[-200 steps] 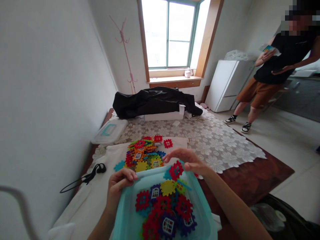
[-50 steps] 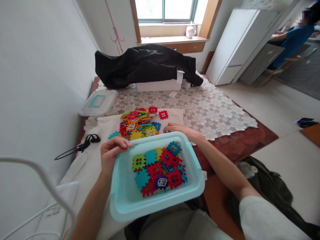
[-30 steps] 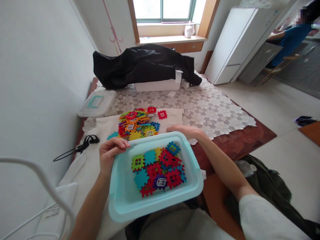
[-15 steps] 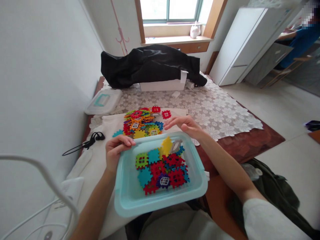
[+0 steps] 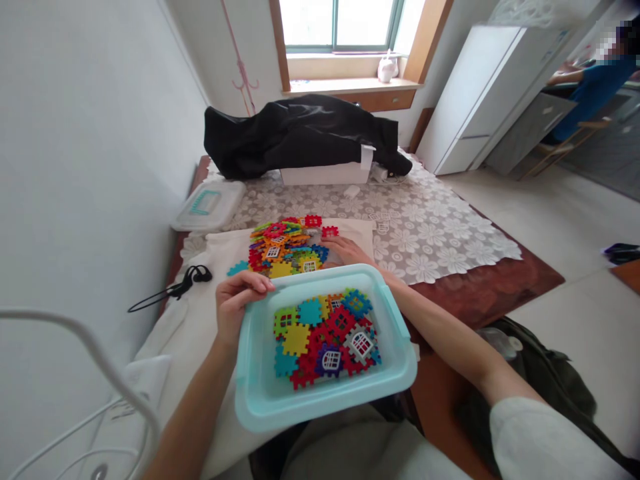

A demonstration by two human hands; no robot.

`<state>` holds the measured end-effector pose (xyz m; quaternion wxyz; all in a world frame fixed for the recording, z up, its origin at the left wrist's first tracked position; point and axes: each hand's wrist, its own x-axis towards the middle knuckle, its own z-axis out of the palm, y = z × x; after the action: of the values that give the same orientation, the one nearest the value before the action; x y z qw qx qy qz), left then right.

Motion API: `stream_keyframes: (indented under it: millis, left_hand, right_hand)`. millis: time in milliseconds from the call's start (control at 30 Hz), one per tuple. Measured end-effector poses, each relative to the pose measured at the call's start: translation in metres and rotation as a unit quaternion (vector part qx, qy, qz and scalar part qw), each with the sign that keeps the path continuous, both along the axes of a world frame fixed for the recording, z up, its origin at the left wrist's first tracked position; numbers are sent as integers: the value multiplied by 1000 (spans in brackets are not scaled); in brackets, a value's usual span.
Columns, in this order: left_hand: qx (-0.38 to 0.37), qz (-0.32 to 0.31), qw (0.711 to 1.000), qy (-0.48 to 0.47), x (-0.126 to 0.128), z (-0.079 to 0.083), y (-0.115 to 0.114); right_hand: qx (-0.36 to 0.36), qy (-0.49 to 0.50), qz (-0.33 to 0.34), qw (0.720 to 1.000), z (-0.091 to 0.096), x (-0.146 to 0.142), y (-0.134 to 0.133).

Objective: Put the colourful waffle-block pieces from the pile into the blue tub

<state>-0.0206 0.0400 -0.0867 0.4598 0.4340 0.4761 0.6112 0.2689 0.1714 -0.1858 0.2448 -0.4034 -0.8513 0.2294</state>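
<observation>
A light-blue plastic tub (image 5: 320, 412) is tilted toward me above my lap, its far left rim gripped by my left hand (image 5: 236, 298). Colourful toothed plastic building pieces lie inside it, among them a yellow square (image 5: 297, 339), a grey piece with a white window (image 5: 361, 343) and a purple window piece (image 5: 330, 360). Beyond the tub is a heap of similar pieces (image 5: 280, 248) on white cloth. My right hand (image 5: 349, 249) reaches to the heap's right side with fingers stretched out, near a red window piece (image 5: 330, 231). Its palm side is hidden.
A clear lid (image 5: 210, 205) lies at the table's left. Black earphones (image 5: 193, 280) rest on the white cloth (image 5: 225, 247). At the back, a black cover (image 5: 300, 133) drapes over a white box (image 5: 325, 175). Another person in blue (image 5: 590, 100) is far right.
The yellow and grey pieces, in the air over the tub before, now lie among the others inside. My right hand has moved from above the tub's rim forward to the heap.
</observation>
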Motion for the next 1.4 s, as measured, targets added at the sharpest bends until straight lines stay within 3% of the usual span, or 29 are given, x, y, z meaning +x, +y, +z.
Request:
stream_keyframes:
  millis: [200,333,433,567,833,967,1067,1167,1267,1333,1400]
  left_hand:
    - [3,-7,1000,2,0,2,-1]
    - [3,-6,1000,3,0,2,0]
    - [7,-6,1000,11,0,1,1]
    - [9,-6,1000,15,-1,-1,1]
    - [8,-1,1000,14,-2,-2,-1]
    - [13,2,1000,28,-4,-3,0]
    - [13,0,1000,22,-4,-4,1]
    - [11,-3,1000,14,-4,-4,1]
    - [9,-4,1000,9,-3,-3,0]
    - [10,-4,1000,6,-3,-2,0]
    - [9,-1,1000,3,-2,-2,1]
  right_hand:
    - [56,60,-83,993,3,1,5]
    - [23,-22,-36,999,-1,1,10]
    - [8,-14,-13,1000,-4,-1,14]
    - [-9,17,-25,1000,-3,-3,12]
    - [-32,-60,-73,995,15,-10,-9]
    - [-50,48,-46,997,13,-8,-5]
    - [-93,162,-57,981,13,-4,0]
    - [-129,288,-97,944,17,0,5]
    - [-148,414,-117,891,28,5,6]
    - [-151,471,-101,863,40,9,1]
    - [-161,490,-56,855,54,15,-8]
